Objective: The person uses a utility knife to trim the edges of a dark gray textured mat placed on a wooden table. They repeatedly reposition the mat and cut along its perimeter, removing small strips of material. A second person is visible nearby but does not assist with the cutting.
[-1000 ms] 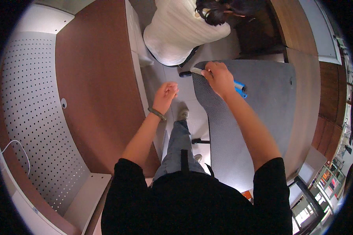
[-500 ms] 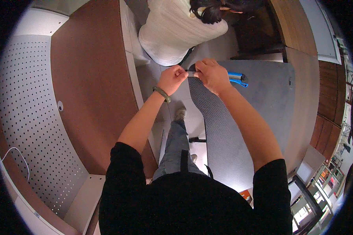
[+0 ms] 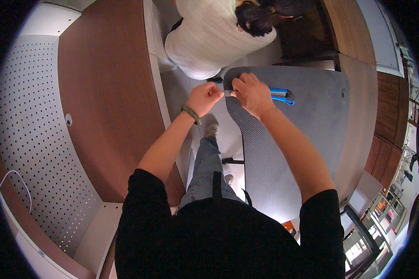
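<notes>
My right hand (image 3: 254, 97) is closed around a blue utility knife (image 3: 283, 96), whose rear end sticks out past the hand on the right. A short, thin grey strip (image 3: 227, 93) bridges the small gap between my two hands. It lies roughly in line with the knife, but whether it is the blade or a separate piece I cannot tell. My left hand (image 3: 205, 99), with a green bangle (image 3: 191, 114) at the wrist, pinches the strip's left end between thumb and fingers. Both hands are held near the far left corner of a dark grey desktop (image 3: 307, 116).
A person in a white top (image 3: 214, 39) sits beyond my hands with their back turned. On the left stands a brown panel (image 3: 107, 116) beside a white perforated board (image 3: 37, 125). The grey desktop spreads under my right forearm, and a wooden surface (image 3: 358, 111) borders it on the right.
Both hands have come slightly nearer to me relative to the desk, the knife moving with the right one. My left fingers have changed their pinch a little. The seated person has shifted slightly.
</notes>
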Action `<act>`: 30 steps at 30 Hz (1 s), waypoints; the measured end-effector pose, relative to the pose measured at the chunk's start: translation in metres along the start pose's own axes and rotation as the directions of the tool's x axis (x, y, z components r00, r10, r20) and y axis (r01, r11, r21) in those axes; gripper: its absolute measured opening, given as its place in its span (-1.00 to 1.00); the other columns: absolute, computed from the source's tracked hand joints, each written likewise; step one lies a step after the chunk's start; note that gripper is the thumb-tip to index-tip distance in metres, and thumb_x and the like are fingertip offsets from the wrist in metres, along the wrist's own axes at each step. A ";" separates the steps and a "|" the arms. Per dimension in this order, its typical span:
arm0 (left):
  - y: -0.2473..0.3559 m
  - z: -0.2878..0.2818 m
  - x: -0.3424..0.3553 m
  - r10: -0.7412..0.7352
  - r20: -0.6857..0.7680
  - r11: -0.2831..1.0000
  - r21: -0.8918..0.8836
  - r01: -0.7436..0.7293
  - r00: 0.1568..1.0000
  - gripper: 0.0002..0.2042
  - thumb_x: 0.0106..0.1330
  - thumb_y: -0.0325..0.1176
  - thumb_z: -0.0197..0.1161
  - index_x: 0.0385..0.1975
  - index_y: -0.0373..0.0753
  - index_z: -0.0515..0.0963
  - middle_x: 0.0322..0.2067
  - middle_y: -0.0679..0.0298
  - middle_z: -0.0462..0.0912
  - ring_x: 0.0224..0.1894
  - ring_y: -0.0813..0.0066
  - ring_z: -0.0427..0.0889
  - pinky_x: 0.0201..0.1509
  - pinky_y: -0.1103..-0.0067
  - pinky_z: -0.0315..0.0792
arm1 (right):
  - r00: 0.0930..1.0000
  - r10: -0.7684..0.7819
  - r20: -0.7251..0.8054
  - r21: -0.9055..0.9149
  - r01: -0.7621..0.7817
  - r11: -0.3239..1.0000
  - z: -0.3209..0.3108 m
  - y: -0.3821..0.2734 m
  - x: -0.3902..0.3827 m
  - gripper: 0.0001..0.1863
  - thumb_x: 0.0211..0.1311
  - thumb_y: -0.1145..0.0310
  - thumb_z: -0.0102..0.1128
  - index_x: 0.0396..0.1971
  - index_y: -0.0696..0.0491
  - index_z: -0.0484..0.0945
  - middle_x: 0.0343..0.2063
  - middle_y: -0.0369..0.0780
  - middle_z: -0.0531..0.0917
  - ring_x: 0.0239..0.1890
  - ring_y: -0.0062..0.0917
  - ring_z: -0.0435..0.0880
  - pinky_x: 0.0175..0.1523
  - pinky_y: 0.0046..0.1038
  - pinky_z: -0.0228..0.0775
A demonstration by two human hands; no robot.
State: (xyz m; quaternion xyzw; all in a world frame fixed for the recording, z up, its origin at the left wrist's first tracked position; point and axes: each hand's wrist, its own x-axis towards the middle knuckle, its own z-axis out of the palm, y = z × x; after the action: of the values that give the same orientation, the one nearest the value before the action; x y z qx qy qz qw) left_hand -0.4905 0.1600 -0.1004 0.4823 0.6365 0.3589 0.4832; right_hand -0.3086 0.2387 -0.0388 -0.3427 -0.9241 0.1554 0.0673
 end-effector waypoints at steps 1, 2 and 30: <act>0.000 0.002 -0.007 -0.019 0.015 1.000 0.003 0.019 1.000 -0.76 0.20 -0.21 0.30 -0.47 -0.28 0.55 -0.59 0.29 0.58 -0.53 0.53 0.54 -0.37 0.55 0.43 | 1.000 0.005 0.023 0.008 -0.006 1.000 0.000 -0.003 -0.006 -0.78 0.04 0.23 0.30 -0.37 -0.04 0.48 -0.35 -0.24 0.49 -0.17 -0.29 0.55 -0.23 -0.26 0.50; -0.001 0.004 -0.014 -0.037 0.030 0.999 0.007 0.037 0.999 -0.76 0.19 -0.21 0.30 -0.47 -0.28 0.55 -0.59 0.29 0.59 -0.53 0.53 0.54 -0.37 0.55 0.44 | 1.000 0.002 0.030 0.019 -0.003 1.000 0.000 -0.006 -0.012 -0.78 0.04 0.23 0.30 -0.38 -0.04 0.47 -0.35 -0.24 0.49 -0.17 -0.29 0.55 -0.23 -0.25 0.50; -0.003 -0.009 0.010 0.010 0.025 0.999 -0.051 -0.009 1.000 -0.73 0.18 -0.18 0.32 -0.48 -0.29 0.54 -0.60 0.29 0.59 -0.54 0.51 0.54 -0.39 0.54 0.43 | 0.998 0.054 0.013 -0.036 -0.054 0.998 -0.004 -0.008 0.007 -0.74 0.07 0.18 0.26 -0.33 0.00 0.47 -0.32 -0.22 0.51 -0.15 -0.26 0.54 -0.22 -0.24 0.50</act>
State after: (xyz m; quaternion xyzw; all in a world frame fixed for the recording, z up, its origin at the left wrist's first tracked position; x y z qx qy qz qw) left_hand -0.5002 0.1687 -0.1033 0.4775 0.6187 0.3709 0.5017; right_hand -0.3180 0.2383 -0.0319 -0.3676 -0.9175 0.1430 0.0505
